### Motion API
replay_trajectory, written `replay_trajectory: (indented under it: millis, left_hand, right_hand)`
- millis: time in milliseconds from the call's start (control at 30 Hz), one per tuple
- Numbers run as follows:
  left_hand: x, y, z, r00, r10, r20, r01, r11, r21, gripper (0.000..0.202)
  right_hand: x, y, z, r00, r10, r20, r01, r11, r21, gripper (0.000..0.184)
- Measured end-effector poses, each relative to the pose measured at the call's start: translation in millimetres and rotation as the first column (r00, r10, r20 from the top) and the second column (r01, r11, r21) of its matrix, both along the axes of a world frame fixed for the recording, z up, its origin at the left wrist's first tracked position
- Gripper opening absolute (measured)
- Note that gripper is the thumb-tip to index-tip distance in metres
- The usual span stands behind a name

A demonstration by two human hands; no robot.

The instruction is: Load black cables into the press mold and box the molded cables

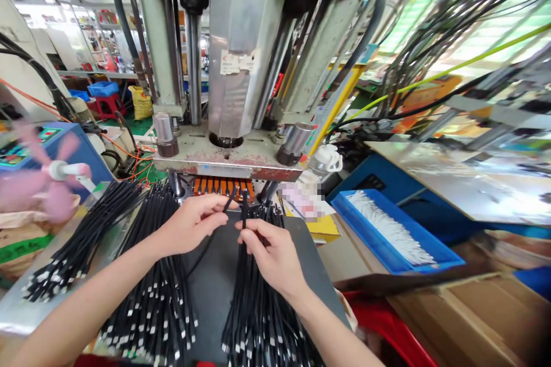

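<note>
My left hand (193, 221) pinches a single black cable (229, 202) near its tip, just in front of the orange mould (221, 186) under the press. My right hand (269, 249) is closed on the top of a bundle of black cables (258, 321) lying on the dark work plate (215, 287), with one cable raised between finger and thumb. Two more bundles of black cables with white ends lie to the left, one (152, 298) under my left forearm and one (81, 241) further out.
A large metal press (236, 57) rises right ahead. A pink fan (47, 175) spins at the left. A blue tray (390, 232) of white parts sits at the right, cardboard boxes (473, 315) below it. Many cables (451, 17) hang at upper right.
</note>
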State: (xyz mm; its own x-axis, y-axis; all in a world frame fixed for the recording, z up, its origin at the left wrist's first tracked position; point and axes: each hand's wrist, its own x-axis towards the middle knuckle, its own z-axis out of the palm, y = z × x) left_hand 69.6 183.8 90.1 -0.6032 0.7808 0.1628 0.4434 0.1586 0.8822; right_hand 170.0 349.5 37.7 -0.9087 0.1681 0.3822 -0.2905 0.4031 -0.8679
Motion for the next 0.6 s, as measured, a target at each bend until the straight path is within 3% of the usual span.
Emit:
replay_trajectory:
  millis: [167, 267, 333, 400, 500, 600]
  left_hand:
    - [3, 12, 4.5, 0.995, 0.016, -0.101, -0.011, 0.998, 0.057, 0.016]
    - [4, 15, 12.0, 0.995, 0.058, -0.084, -0.048, 0.992, 0.119, 0.018]
    - [-1, 12, 15.7, 0.992, 0.124, -0.027, -0.116, 0.975, 0.188, 0.018]
    - [-12, 3, 12.1, 0.966, 0.259, 0.022, -0.255, 0.933, 0.255, 0.020]
    - [-37, -28, -13.7, 0.855, 0.512, 0.082, -0.513, 0.810, 0.286, 0.027]
    - [-63, -74, -57.9, 0.688, 0.709, 0.154, -0.725, 0.662, 0.192, 0.031]
  right_hand:
    - [-12, -10, 7.6, 0.999, 0.036, -0.013, -0.037, 0.996, -0.083, 0.021]
    - [-16, -16, 9.4, 0.996, 0.086, -0.003, -0.086, 0.989, -0.122, 0.021]
    - [-21, -20, 3.9, 0.980, 0.192, 0.049, -0.187, 0.978, -0.090, 0.020]
    - [-28, -22, -9.0, 0.936, 0.318, 0.151, -0.321, 0.947, -0.001, 0.024]
    - [-41, -24, -34.9, 0.868, 0.358, 0.344, -0.436, 0.882, 0.181, 0.039]
    - [-48, -25, -54.4, 0.848, 0.216, 0.485, -0.447, 0.782, 0.434, 0.031]
